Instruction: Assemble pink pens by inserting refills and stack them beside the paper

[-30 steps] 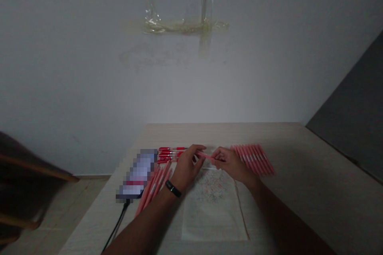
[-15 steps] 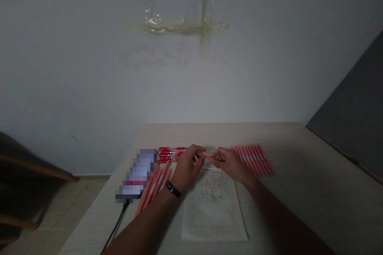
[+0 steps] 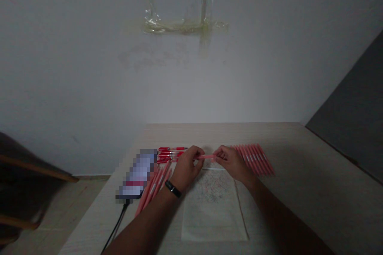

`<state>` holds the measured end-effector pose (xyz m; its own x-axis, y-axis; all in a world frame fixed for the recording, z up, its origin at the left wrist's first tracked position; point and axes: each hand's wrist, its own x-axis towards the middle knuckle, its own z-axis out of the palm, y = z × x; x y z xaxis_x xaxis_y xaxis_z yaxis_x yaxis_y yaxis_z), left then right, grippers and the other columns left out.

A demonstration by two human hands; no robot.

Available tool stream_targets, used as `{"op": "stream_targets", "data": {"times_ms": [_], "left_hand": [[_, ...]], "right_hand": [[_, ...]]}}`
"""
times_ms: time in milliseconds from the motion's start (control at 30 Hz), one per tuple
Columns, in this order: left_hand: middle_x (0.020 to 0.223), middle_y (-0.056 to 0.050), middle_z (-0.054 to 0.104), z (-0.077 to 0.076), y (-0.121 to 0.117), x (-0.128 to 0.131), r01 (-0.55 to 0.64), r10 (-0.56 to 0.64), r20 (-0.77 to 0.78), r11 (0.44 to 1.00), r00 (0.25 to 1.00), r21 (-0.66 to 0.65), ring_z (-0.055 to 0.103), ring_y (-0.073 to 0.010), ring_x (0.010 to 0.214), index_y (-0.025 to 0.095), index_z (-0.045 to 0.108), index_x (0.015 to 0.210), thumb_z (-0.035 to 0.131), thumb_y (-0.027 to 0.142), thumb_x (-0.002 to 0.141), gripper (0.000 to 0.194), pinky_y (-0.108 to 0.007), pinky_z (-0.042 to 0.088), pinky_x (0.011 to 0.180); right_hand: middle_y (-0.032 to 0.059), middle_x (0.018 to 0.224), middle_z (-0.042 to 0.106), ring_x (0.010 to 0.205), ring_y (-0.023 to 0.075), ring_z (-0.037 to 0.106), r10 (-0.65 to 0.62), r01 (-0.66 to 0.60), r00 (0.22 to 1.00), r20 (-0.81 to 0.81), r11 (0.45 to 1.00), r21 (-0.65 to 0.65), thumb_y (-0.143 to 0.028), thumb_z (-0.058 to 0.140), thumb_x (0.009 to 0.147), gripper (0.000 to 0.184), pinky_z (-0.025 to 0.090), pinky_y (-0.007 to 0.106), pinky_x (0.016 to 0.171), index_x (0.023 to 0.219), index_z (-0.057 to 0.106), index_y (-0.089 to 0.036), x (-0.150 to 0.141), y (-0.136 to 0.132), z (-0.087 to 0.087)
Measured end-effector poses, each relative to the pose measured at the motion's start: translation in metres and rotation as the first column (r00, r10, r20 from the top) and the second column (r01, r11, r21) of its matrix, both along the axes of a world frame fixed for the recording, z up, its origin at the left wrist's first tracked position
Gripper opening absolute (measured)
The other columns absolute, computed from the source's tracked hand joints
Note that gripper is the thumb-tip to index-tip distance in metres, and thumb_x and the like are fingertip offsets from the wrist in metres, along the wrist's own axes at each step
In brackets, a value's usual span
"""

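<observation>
A slim pink pen is held nearly level above the table, between both sets of fingertips. My left hand pinches its left end, and a dark band circles that wrist. The other end is in the closed fingers of my right hand, which partly hide it. Below the hands lies a pale sheet or flat pouch covered with fine scribbles in its upper part. Beside my right hand is a neat row of several pink pens. Several red pens with clear barrels lie just left of my left hand.
A loose pile of pink pens lies by my left forearm. Next to it is a phone, blurred out, with a black cable running off the table's left edge. A wall stands behind the table.
My right hand has shifted slightly right, away from the left. More of the pink pen shows between them, and it now lies closer to level.
</observation>
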<state>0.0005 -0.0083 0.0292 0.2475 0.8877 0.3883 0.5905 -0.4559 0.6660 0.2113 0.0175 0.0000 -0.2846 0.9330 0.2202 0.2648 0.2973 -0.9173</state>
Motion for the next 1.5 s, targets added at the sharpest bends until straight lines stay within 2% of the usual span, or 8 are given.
{"op": "stream_targets", "data": {"times_ms": [133,333,533,700,900,1133,1500], "left_hand": [[0.089,-0.005,0.066,-0.002,0.000,-0.001,0.049,-0.052,-0.112,0.998,0.992,-0.029,0.061,-0.0176,0.082,0.019,0.066,0.109,0.057,0.014,0.083,0.027,-0.029,0.047,0.075],[0.089,-0.005,0.064,-0.002,0.000,-0.002,0.045,-0.045,-0.175,0.999,0.984,-0.004,0.059,-0.0179,0.082,0.020,0.071,0.100,0.055,0.013,0.085,0.022,-0.028,0.044,0.071],[0.091,-0.005,0.066,-0.003,0.002,-0.003,0.006,-0.005,-0.161,1.000,0.987,0.004,0.060,-0.0176,0.082,0.020,0.070,0.101,0.056,0.010,0.083,0.025,-0.028,0.044,0.072],[0.091,-0.005,0.068,-0.006,0.003,-0.005,-0.022,0.018,-0.147,0.999,0.989,-0.027,0.061,-0.0178,0.082,0.019,0.069,0.102,0.056,0.010,0.084,0.025,-0.029,0.045,0.074],[0.093,-0.006,0.069,-0.008,0.005,-0.005,-0.069,0.063,-0.155,0.997,0.986,-0.031,0.062,-0.0180,0.082,0.019,0.068,0.104,0.056,0.014,0.086,0.022,-0.029,0.045,0.073],[0.091,-0.005,0.068,-0.009,0.004,-0.004,-0.063,0.057,-0.168,0.998,0.984,-0.028,0.061,-0.0174,0.081,0.018,0.068,0.102,0.056,0.011,0.084,0.023,-0.028,0.044,0.073],[0.092,-0.006,0.069,-0.012,0.005,-0.005,-0.059,0.052,-0.147,0.997,0.988,-0.042,0.061,-0.0180,0.082,0.019,0.069,0.102,0.058,0.012,0.083,0.024,-0.028,0.045,0.074]], "right_hand": [[0.0035,0.084,0.069,0.079,0.0175,0.064,0.001,-0.006,0.999,0.050,0.995,0.095,-0.028,0.066,0.086,0.011,0.050,0.029,0.071,0.091,0.068,-0.019,0.002,-0.001,0.004],[0.0045,0.089,0.069,0.081,0.0179,0.063,-0.029,-0.017,0.980,0.197,0.973,0.231,-0.021,0.064,0.087,0.011,0.050,0.030,0.074,0.094,0.073,-0.022,0.004,-0.003,0.011],[0.0038,0.089,0.068,0.080,0.0175,0.063,-0.070,0.011,0.972,0.226,0.968,0.250,-0.020,0.065,0.088,0.009,0.049,0.030,0.073,0.094,0.071,-0.021,0.007,-0.002,0.014],[0.0039,0.090,0.066,0.081,0.0179,0.063,-0.084,0.017,0.965,0.247,0.965,0.260,-0.021,0.069,0.086,0.007,0.049,0.031,0.074,0.094,0.070,-0.021,0.010,0.000,0.008],[0.0046,0.091,0.065,0.092,0.0208,0.060,-0.101,-0.021,0.935,0.340,0.941,0.336,-0.022,0.072,0.085,0.003,0.045,0.035,0.084,0.085,0.069,-0.021,0.003,-0.001,0.001],[0.0039,0.089,0.064,0.093,0.0213,0.058,-0.087,-0.068,0.900,0.426,0.939,0.336,-0.021,0.074,0.084,0.007,0.043,0.034,0.083,0.081,0.068,-0.021,-0.007,-0.003,-0.003],[0.0035,0.092,0.063,0.094,0.0213,0.058,-0.087,-0.070,0.892,0.444,0.943,0.325,-0.020,0.078,0.080,0.010,0.043,0.034,0.084,0.083,0.068,-0.021,-0.008,-0.003,-0.006]]}}
